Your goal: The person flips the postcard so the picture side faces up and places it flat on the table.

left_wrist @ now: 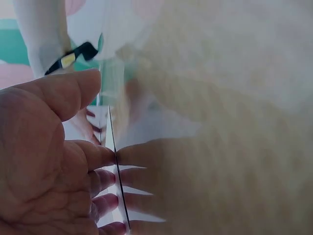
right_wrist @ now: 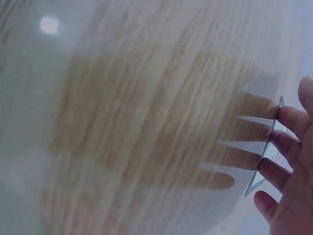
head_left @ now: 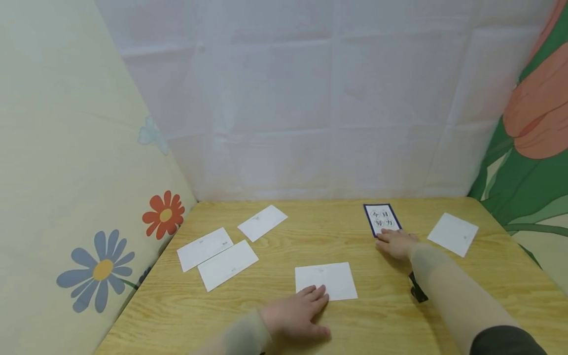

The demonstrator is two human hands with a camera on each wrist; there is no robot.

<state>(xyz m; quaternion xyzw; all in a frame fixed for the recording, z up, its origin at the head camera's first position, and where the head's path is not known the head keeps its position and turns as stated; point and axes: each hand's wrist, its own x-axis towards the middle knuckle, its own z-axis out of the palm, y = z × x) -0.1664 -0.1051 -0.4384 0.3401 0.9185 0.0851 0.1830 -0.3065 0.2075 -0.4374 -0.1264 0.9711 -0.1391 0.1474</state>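
My left hand rests its fingertips on the near edge of a white card at the front middle of the table. In the left wrist view its fingers touch the thin edge of that card. Farther right, my right hand reaches to a blue-bordered card printed with four black characters. Its fingertips lie on the card's near edge, and the right wrist view shows those fingers extended against the card's thin edge. Both cards lie flat on the table.
Two white cards, one farther left and one beside it, lie close together. Another white card lies behind them. To the right of my right hand is a white card. A white cloth hangs behind the wooden table.
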